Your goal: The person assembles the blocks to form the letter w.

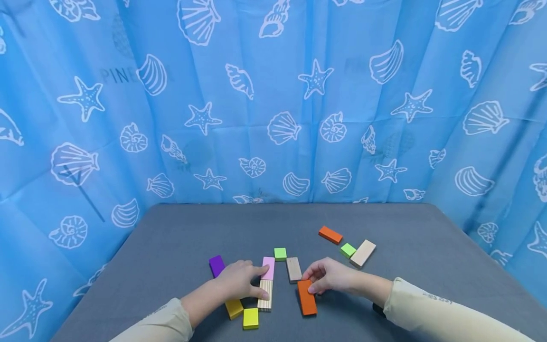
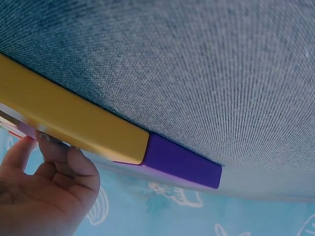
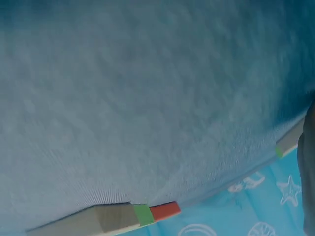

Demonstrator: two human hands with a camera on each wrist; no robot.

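Note:
My left hand (image 1: 264,283) lies between a purple block (image 1: 216,265) and a pink block (image 1: 268,267). Its index finger touches the pink block and its thumb rests on a striped wooden block (image 1: 265,295) just below it. A long yellow block (image 1: 233,308) lies partly under that wrist; in the left wrist view the yellow block (image 2: 74,120) sits end to end with the purple block (image 2: 182,162). My right hand (image 1: 309,281) grips the top end of an orange block (image 1: 307,299), fingers curled over it. A tan block (image 1: 293,269) lies just left of those fingers.
On the grey table (image 1: 171,237) lie a green cube (image 1: 280,253), a yellow-green cube (image 1: 250,318), and to the right a second orange block (image 1: 330,234), a green cube (image 1: 348,250) and a pale wooden block (image 1: 363,253). A blue shell-print curtain (image 1: 273,95) encloses the table.

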